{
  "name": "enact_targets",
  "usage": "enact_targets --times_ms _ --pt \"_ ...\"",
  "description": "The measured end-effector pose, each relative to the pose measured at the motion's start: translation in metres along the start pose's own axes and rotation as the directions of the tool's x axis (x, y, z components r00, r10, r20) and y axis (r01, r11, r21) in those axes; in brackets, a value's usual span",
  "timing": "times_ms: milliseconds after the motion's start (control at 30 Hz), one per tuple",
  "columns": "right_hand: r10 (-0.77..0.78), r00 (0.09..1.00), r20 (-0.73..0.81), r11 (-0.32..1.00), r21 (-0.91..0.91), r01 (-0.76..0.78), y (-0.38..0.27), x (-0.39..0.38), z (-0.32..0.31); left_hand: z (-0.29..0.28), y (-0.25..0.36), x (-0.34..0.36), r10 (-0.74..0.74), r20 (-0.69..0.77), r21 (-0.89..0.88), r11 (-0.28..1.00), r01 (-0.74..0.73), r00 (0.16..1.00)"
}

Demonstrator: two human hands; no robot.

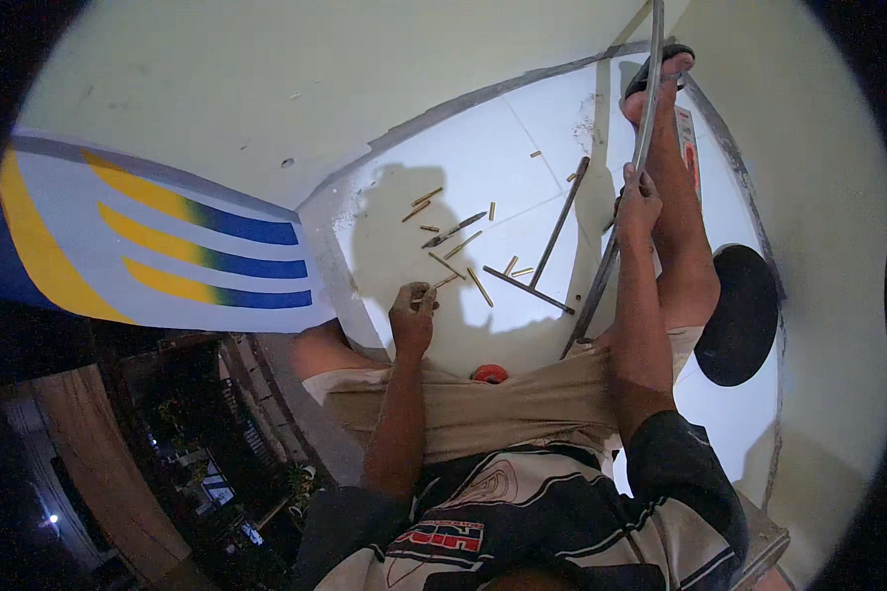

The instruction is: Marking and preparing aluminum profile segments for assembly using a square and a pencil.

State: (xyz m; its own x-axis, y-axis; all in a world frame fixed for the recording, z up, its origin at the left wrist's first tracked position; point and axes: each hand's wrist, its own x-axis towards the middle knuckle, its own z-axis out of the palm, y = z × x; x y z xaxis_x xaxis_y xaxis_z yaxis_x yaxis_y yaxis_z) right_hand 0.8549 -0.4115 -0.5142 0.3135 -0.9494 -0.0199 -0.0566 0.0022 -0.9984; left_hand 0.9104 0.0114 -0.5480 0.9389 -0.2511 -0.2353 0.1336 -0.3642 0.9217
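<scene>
Left hand pinches a short brass-coloured pin between thumb and fingertips, low over the white floor tile, so the pin sits right at the fingertips and points toward the scatter ahead. Just beyond it lie more brass pins, strewn loosely, with a screwdriver among them and a thin dark rod slanting across the tile to the right. Right hand is closed around a long grey metal bar, which runs from near the lap up past the person's outstretched leg and sandalled foot. A second, shorter bar lies between the pins and the held one. A round black disc rests beside the right knee (partly hidden by it), and a small orange object peeks out at the shorts' hem
</scene>
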Motion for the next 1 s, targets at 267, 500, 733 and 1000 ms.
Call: enact_targets --times_ms 267,500,733,1000 --pt "-0.267 0.963 -0.038 0.893 -0.386 0.232 0.034 0.006 -0.006 -0.003 0.001 0.003 -0.154 0.009 -0.205 0.967 0.152 0.988" --pt "-0.334 0.931 -0.147 0.82 -0.533 0.21 0.03 0.001 -0.015 -0.006 0.003 0.009 -0.258 0.091 -0.446 0.853 0.271 0.962" --pt "-0.179 0.978 -0.104 0.78 -0.62 0.077 0.004 -0.017 -0.01 0.002 0.001 0.016 -0.245 0.092 -0.372 0.891 0.262 0.965" --pt "-0.376 0.882 0.286 0.385 -0.817 0.429 -0.065 -0.088 0.014 -0.005 0.007 0.012 -0.251 0.191 -0.462 0.83 0.313 0.949"
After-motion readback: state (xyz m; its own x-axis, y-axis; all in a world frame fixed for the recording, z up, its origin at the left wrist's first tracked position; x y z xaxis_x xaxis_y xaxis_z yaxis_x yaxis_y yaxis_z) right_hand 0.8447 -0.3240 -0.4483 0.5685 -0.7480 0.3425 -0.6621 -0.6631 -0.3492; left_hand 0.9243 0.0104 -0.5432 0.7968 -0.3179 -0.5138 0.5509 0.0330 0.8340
